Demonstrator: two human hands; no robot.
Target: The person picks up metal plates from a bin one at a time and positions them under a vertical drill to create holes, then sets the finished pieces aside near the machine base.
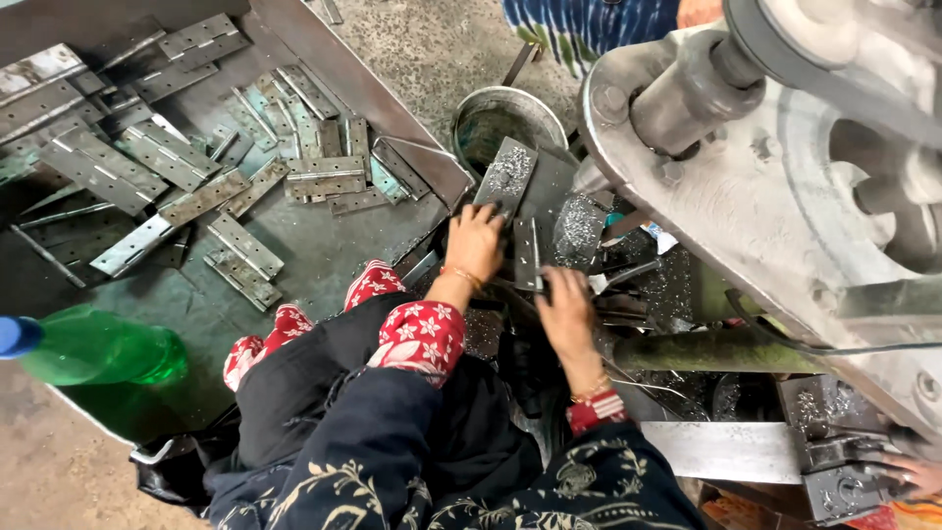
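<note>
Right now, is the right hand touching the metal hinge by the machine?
Touching. The head view shows the right hand with its fingertips lying on the lower end of the metal hinge, no gap between them. The left hand rests just beside it.

The left hand and right hand sit in a tight spot. A big grey machine fills the whole right side and blocks any way past there. Just behind the hands stands a round metal bucket, and dark plates with metal shavings crowd close around the fingers. On the left, a metal tray is heaped with hinges at its far end. The near part of the tray is bare, so a hand could pass there. A green bottle lies at the tray's near left corner.
</note>
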